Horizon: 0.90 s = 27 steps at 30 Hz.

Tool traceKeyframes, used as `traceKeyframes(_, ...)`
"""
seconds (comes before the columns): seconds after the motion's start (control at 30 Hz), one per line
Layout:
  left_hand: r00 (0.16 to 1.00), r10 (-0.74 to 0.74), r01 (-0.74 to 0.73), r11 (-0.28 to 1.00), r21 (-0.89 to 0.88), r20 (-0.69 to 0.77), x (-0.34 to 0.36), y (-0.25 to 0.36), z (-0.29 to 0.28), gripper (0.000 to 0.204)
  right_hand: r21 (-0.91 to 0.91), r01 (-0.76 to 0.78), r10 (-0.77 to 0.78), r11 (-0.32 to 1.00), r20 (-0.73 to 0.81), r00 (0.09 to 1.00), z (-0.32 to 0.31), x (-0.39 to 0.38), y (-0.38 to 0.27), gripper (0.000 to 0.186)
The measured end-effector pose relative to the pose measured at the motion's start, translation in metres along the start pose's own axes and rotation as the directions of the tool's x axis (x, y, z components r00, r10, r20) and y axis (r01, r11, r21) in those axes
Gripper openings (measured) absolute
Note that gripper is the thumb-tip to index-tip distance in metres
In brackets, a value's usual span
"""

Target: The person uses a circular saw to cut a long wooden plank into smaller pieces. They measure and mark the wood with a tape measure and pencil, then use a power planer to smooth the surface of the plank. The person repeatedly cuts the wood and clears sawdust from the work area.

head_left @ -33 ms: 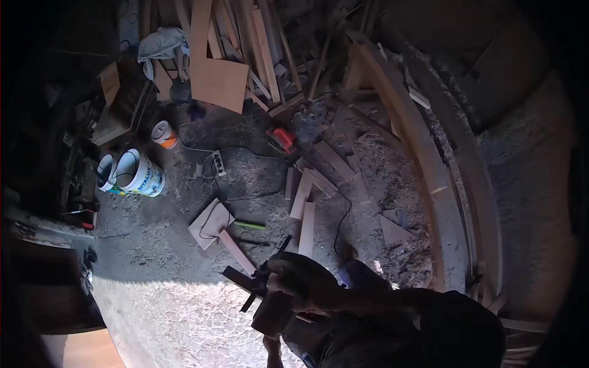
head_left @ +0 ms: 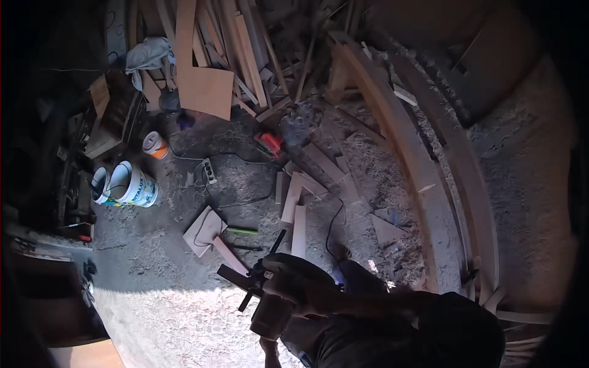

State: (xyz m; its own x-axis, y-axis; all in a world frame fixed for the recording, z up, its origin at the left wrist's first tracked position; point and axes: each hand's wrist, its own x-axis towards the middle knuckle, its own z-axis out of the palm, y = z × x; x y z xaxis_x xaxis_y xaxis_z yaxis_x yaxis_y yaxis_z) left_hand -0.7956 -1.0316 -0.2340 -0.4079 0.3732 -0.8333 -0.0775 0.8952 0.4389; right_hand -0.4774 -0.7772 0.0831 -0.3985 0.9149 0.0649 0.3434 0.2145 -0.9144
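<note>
Right hand (head_left: 294, 279) gripping dark tool (head_left: 251, 279) with long black bar, fingers wrapping its top, holding it above dusty floor (head_left: 184, 325). Left hand (head_left: 268, 346) lying below tool, mostly hidden, finger state impossible to tell. Flat board (head_left: 204, 230) and green pencil (head_left: 242, 230) lying just beyond tool; white buckets (head_left: 126, 184) lying well left of tool; red power tool (head_left: 269, 144) sitting far beyond
</note>
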Motion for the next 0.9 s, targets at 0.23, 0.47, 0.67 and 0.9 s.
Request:
traceKeyframes(0.23, 0.820, 0.497, -0.517, 0.856, -0.005, 0.282, -0.038, 0.165, 0.161, 0.053, 0.143, -0.342, 0.362, 0.929, -0.150, 0.920, -0.161, -0.121, -0.005, 0.070)
traceKeyframes(0.47, 0.359, 0.749, -0.933, 0.293, 0.207, 0.556, -0.150, 0.380, 0.354, 0.048, 0.112, -0.272, 0.281, 0.956, -0.624, 0.729, -0.264, -0.192, -0.010, 0.077)
traceKeyframes(0.67, -0.318, 0.439, -0.837, -0.546, -0.032, 0.840, -0.275, 0.495, 0.494, 0.068, 0.298, -0.415, 0.502, 0.860, -0.640, 0.582, -0.304, -0.224, -0.013, 0.071)
traceKeyframes(0.9, -0.472, 0.258, -0.769, -0.588, -0.250, 0.843, -0.305, 0.505, 0.605, 0.056, 0.348, -0.464, 0.565, 0.814, -0.658, 0.497, -0.319, -0.220, 0.019, 0.065)
